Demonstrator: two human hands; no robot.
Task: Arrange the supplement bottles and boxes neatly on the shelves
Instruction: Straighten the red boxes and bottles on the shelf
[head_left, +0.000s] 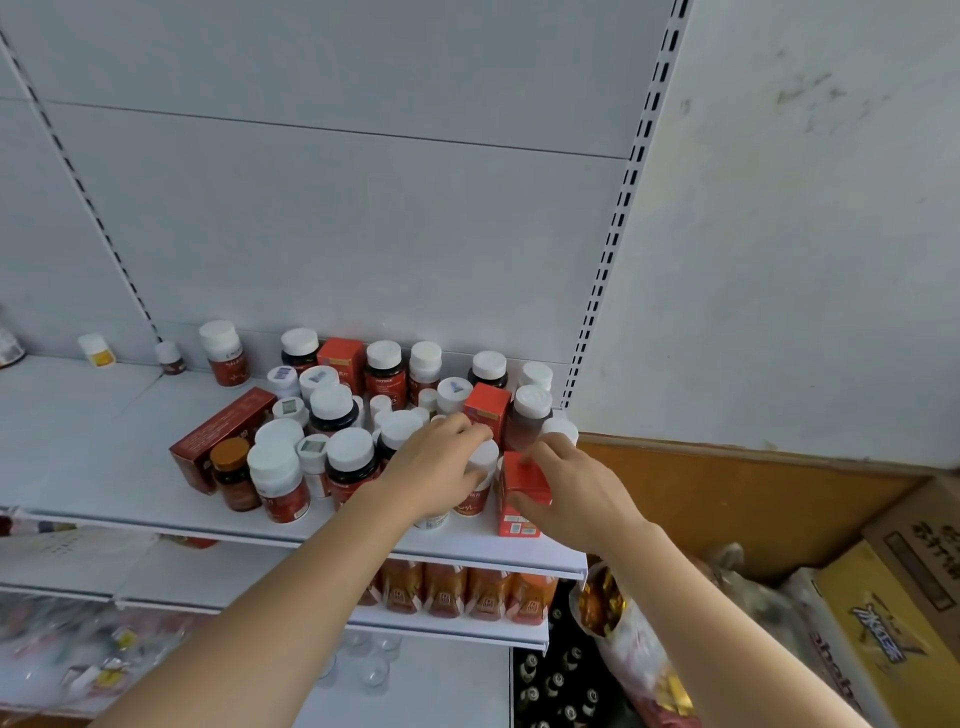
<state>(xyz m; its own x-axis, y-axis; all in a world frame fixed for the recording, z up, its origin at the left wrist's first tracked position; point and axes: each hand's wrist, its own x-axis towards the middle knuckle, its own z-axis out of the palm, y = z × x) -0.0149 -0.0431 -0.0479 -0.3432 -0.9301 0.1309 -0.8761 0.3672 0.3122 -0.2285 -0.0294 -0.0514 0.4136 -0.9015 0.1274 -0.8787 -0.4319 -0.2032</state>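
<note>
Two bare hands reach over the front right part of a white metal shelf (104, 441) crowded with supplement containers. The left hand (434, 470) lies curled over a white-capped bottle with a red label (475, 499), fingers wrapped around its cap and shoulder. The right hand (571, 488) holds a small upright red cardboard box (522, 496) near the shelf's front edge, thumb on its near face and fingers bent over the far top edge (the two items stand just beside each other). Behind them stands another red box (488, 410) and a brown bottle with a white cap (530, 415). A long dark-red carton (221, 439) lies on its side at the cluster's left edge.
</note>
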